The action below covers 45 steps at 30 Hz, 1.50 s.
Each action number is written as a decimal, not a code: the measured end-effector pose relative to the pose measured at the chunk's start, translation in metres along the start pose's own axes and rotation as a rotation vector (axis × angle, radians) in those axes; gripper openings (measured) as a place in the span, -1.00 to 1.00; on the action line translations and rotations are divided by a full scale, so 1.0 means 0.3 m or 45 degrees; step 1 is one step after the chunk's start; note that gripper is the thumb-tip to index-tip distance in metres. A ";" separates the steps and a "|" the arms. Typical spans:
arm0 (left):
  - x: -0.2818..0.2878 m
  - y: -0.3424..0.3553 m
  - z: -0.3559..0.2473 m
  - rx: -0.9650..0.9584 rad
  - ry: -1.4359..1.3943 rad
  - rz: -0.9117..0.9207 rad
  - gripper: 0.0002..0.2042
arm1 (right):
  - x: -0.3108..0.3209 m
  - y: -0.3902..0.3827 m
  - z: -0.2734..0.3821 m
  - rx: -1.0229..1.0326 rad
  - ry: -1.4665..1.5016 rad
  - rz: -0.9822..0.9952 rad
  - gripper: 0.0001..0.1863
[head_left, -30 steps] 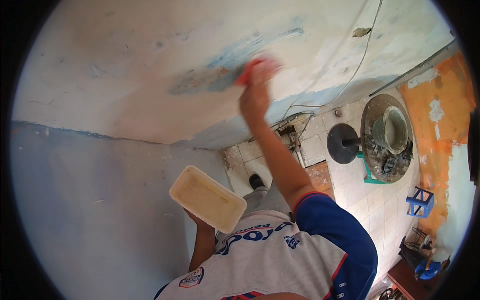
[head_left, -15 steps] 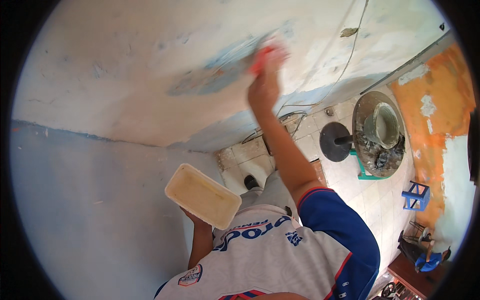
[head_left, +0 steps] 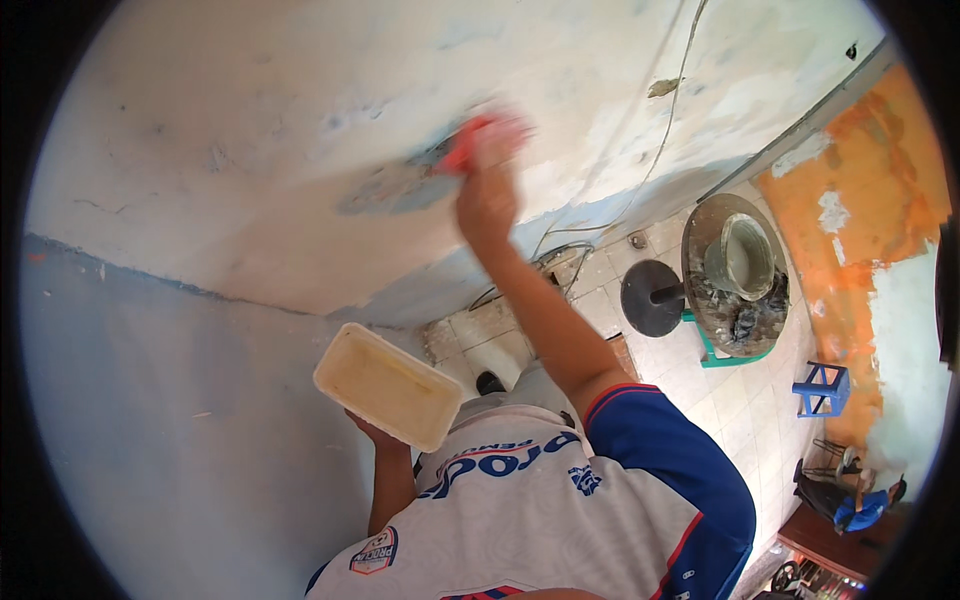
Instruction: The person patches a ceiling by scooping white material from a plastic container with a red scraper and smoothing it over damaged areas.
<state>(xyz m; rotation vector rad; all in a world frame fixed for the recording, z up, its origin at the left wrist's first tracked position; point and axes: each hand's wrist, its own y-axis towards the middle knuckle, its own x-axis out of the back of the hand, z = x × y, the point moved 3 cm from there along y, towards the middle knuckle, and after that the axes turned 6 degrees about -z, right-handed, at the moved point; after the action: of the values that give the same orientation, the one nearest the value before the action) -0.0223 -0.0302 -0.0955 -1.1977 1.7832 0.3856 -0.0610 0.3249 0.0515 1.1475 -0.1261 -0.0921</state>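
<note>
My right hand (head_left: 487,205) reaches up to the pale wall (head_left: 300,210) and is closed round a red putty spreader (head_left: 480,140). Motion blurs the tool, so its edge is hard to make out. It lies over a bluish-grey rough patch (head_left: 400,190) on the wall. Low at the left, my left hand (head_left: 376,430) supports a shallow cream rectangular tray (head_left: 385,390) from beneath. The tray is tilted, with a thin pale residue inside; its underside and most of the fingers gripping it are hidden.
A blue-grey wall (head_left: 180,400) stands close at my left. To the right are a round board (head_left: 700,320) bearing a bucket (head_left: 745,258), a green stool (head_left: 712,352), a black round base (head_left: 650,298) and a blue stool (head_left: 824,390). A cable (head_left: 672,130) hangs down the wall. Another person (head_left: 862,508) sits far right.
My right hand has swept left and slightly down along the wall with the red spreader, covering part of the bluish patch. The tray sits slightly further left in view.
</note>
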 end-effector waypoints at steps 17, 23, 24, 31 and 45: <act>0.040 -0.017 -0.026 -0.004 -0.070 -0.065 -0.33 | 0.037 -0.112 0.010 0.053 0.158 0.095 -0.49; 0.042 -0.009 -0.044 -0.032 -0.059 -0.048 -0.33 | 0.169 -0.182 0.070 -0.113 0.505 0.270 -0.59; 0.052 -0.015 -0.042 -0.030 -0.055 -0.050 -0.33 | 0.192 -0.110 0.029 -0.159 0.440 0.135 -0.61; 0.107 -0.017 -0.025 -0.025 -0.044 -0.065 -0.29 | 0.014 0.055 -0.073 0.122 -0.033 -0.072 -0.51; 0.013 -0.008 -0.025 -0.076 0.067 -0.030 -0.28 | 0.347 0.182 -0.123 -1.142 1.007 -0.175 -0.63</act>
<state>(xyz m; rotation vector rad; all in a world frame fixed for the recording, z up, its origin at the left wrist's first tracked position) -0.0245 -0.0385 -0.0943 -1.2800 1.8122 0.3996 0.0477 0.3661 0.0920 0.2324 0.6446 0.1771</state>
